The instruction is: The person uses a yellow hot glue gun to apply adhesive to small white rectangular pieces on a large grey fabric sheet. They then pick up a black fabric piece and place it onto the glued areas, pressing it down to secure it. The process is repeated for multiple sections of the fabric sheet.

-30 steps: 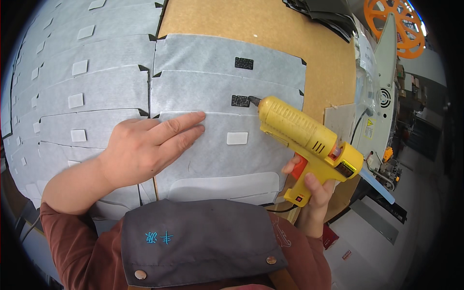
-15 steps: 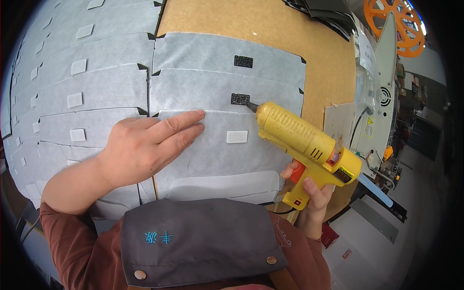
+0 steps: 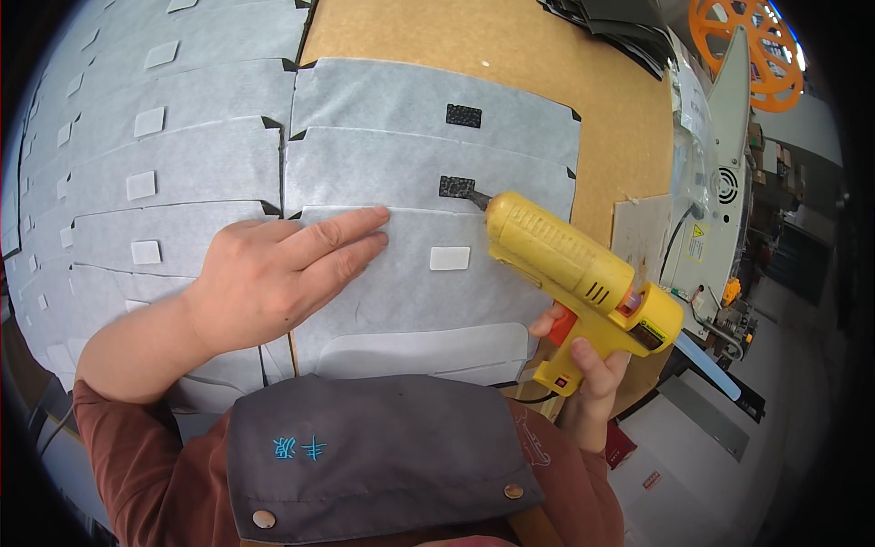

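A yellow hot glue gun (image 3: 565,260) with an orange-red trigger is gripped by its handle in my right hand (image 3: 592,369). Its dark nozzle tip meets the lower of two black rectangular patches, this black patch (image 3: 456,187) being on a pale grey sheet (image 3: 365,164). The other black patch (image 3: 464,116) lies on the sheet behind it. My left hand (image 3: 292,264) rests on the overlapping sheets with its fingers stretched out to the right, pressing nothing else. Just below the nozzle, a white rectangular patch (image 3: 449,259) sits on the nearest sheet.
More grey sheets with white patches (image 3: 141,186) cover the left side. Brown board (image 3: 629,118) shows beneath at the right, with black sheets (image 3: 611,27) stacked at the far edge. A machine (image 3: 715,228) and an orange reel (image 3: 743,50) stand to the right. A dark cord trails from the glue gun.
Hardly anything differs. The whole scene has shifted slightly in view, and the glue gun's nozzle stays at the lower black patch.
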The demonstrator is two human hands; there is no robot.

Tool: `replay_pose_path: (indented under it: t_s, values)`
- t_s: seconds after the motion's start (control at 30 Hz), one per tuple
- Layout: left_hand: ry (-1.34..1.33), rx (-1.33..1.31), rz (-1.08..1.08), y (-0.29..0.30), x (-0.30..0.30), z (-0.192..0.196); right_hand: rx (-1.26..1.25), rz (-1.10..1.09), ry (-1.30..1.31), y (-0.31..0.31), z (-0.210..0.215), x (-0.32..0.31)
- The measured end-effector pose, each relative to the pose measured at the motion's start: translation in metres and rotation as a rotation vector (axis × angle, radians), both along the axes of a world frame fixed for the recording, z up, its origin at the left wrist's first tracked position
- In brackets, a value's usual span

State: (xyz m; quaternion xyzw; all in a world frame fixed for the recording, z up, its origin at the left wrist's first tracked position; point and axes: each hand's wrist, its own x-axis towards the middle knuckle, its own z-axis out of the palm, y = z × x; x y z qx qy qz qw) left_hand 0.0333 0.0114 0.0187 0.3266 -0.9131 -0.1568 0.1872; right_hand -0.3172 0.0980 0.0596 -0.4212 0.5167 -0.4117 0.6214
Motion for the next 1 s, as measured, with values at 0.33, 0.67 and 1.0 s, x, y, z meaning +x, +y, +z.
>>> replay_pose_path:
  t_s: [0.33,0.67,1.0]
  values:
    - [0.008,-0.002,-0.002,0.000,0.000,0.001,0.010,0.044,0.019,-0.012,0.003,0.008]
    - [0.008,-0.004,0.007,0.001,-0.001,-0.001,0.030,-0.158,0.098,-0.008,0.003,0.014]
    - [0.004,0.009,-0.001,0.000,0.000,-0.001,-0.002,-0.028,0.016,-0.006,0.000,0.001]
